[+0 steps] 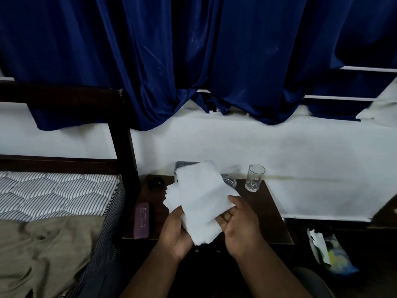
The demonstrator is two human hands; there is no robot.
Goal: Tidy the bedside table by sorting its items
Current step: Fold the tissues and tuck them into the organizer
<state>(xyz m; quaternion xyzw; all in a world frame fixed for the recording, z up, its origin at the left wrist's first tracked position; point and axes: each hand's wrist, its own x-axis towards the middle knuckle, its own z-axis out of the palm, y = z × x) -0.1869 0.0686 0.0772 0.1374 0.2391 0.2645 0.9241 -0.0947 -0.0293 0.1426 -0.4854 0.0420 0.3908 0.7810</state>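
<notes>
Hands: left hand and right hand both pinching white tissues; no legible writing.

both hands – white tissues, bedside table

Two bare forearms enter from the bottom edge. No sleeve, glove or wristband covers either forearm within view. The left hand and the right hand are bare, with no ring visible on the exposed fingers. The fingernails appear short. At the lower right edge, dark trouser fabric covers a knee.
</notes>
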